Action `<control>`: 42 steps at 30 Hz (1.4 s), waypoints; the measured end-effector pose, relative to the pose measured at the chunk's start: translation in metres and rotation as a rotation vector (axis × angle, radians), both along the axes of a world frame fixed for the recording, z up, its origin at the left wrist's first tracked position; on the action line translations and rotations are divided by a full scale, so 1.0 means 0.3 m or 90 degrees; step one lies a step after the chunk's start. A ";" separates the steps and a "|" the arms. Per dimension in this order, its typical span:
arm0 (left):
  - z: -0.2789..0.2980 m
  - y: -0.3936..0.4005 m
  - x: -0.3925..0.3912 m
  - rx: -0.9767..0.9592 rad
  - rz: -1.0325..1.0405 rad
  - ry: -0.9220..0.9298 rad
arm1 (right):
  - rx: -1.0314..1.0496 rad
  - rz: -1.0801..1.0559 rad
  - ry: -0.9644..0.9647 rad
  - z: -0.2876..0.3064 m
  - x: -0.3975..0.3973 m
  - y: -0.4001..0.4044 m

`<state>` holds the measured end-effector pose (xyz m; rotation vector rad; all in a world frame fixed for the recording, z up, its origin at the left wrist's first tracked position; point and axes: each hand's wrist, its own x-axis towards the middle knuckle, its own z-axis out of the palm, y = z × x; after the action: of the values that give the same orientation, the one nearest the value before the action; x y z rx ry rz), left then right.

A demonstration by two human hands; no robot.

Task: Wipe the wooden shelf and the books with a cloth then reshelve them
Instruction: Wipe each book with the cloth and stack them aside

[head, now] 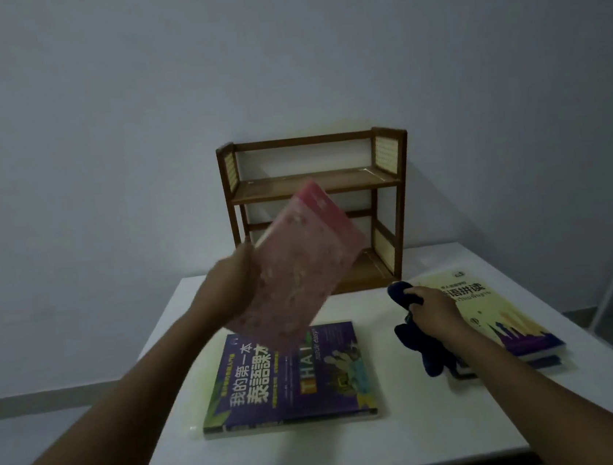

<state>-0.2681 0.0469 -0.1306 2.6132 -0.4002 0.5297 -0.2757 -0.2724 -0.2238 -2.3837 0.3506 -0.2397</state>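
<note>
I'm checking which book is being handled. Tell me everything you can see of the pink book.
The pink book is a slim paperback with a pale floral pattern on its cover, darker pink toward its far end. It is blurred, so no title can be read. The left hand grips it by its left edge and holds it tilted in the air, in front of the shelf and above the purple book. Nothing else touches it.

Shelf (318,212) stands behind two book piles (291,379) on table (360,451).
</note>
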 end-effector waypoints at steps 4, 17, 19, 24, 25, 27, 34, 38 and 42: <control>-0.006 -0.022 0.022 -0.465 0.013 0.290 | 0.027 0.015 -0.017 0.009 0.002 0.010; -0.499 0.016 0.005 0.134 0.125 0.174 | -0.125 0.203 -0.010 -0.022 0.054 0.202; -0.531 0.057 0.026 0.274 0.054 0.190 | -0.183 0.270 0.022 -0.062 0.070 0.280; -0.561 0.096 0.043 0.237 -0.039 0.240 | -0.354 0.396 0.075 -0.150 0.006 0.514; -0.565 0.105 0.044 0.228 -0.046 0.254 | -0.353 0.424 0.062 -0.157 -0.010 0.553; -0.553 0.115 0.040 0.209 -0.057 0.283 | -0.335 0.471 0.054 -0.155 -0.014 0.585; -0.501 0.108 0.033 0.152 -0.073 0.356 | -0.340 0.276 0.087 -0.132 0.173 0.442; -0.503 0.109 0.034 0.192 -0.071 0.344 | -0.373 0.189 0.150 -0.107 0.185 0.491; -0.536 0.122 0.037 0.252 -0.075 0.298 | -0.378 0.314 0.099 -0.134 0.093 0.661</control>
<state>-0.2570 0.0834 -0.2913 2.9427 -0.5392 -0.2293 -0.2479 -0.0739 -0.2641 -2.9845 -0.2903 0.0903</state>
